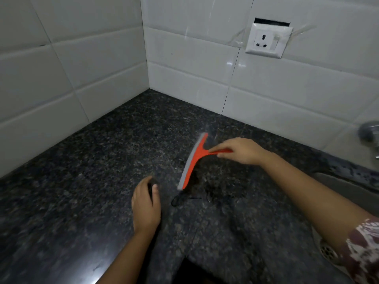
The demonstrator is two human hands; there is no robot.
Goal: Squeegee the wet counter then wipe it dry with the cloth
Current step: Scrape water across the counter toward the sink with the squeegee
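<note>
A dark speckled granite counter point(92, 171) fills a tiled corner. My right hand point(240, 150) grips the handle of an orange squeegee point(195, 158) with a grey rubber blade; the blade runs diagonally across the counter's middle. A darker wet patch point(213, 185) lies just right of the blade, with a small puddle at the blade's near end. My left hand point(146, 206) rests low over the counter to the left of the blade, fingers curled, thumb apart, nothing visible in it. No cloth is in view.
White tiled walls point(184, 83) meet at the back corner. A white wall socket point(266, 41) hangs on the right wall. A steel sink point(346, 193) with a drain and a tap point(369, 134) lies at the right. The counter's front edge has a dark notch point(194, 271).
</note>
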